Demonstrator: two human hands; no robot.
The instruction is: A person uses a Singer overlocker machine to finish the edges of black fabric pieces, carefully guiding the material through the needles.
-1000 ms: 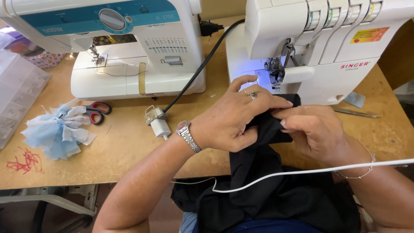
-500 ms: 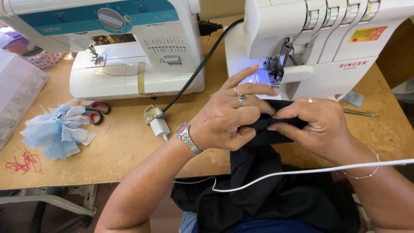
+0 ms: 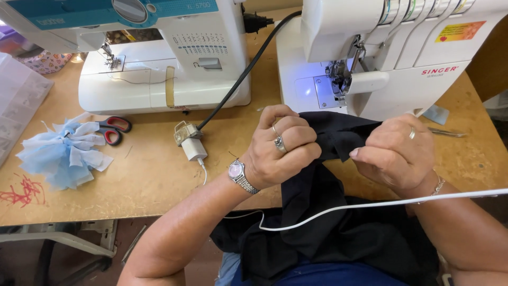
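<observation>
I see my left hand point(image 3: 280, 148) with its grip closed on the black fabric point(image 3: 338, 212), and my right hand point(image 3: 397, 153) pinching the same cloth at three o'clock. The fabric hangs off the desk point(image 3: 148, 175) edge, overlocker point(image 3: 381, 53) at twelve o'clock.

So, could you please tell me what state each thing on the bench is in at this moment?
Black cloth: bunched, gripped by both hands.
Left hand: fingers closed on the cloth.
Right hand: fingers pinching the cloth edge.
Overlock machine: work light on, nothing under its foot.
Sewing machine: unused, nothing under the needle.
Scissors: closed, lying flat.
Blue scraps: piled loosely.
</observation>
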